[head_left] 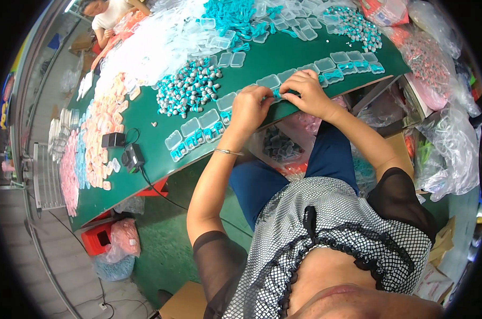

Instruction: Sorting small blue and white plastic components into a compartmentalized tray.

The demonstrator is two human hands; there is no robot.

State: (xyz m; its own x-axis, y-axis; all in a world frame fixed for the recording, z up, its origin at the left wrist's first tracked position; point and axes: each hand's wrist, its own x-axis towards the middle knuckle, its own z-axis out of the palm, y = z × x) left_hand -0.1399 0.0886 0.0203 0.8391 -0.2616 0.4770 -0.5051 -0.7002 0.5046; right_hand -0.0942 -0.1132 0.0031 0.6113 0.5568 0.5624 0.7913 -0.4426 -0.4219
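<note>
Seated worker at a green table [145, 159], filling small clear plastic cases. The left hand [250, 109] and right hand [306, 91] meet over one clear case [273, 94] at the near table edge, both sets of fingers pinched on it and on a teal piece being pressed inside; whether the case lid is open under the fingers cannot be told. The step in hand appears to be loading or seating the teal part in this case, midway along a row of cases [198, 133] running left and right, some already holding teal parts, some bare. The next move probably calls for a fine fingertip press without pushing the case off the edge. Behind the hands lies a heap of teal-and-grey small parts [188, 87]; farther back, loose empty cases [283, 24] and teal cords [233, 13]. A black adapter with cable [132, 157] sits at left, beside pink and blue packets [97, 133]. A second person [105, 16] works at the far end.
</note>
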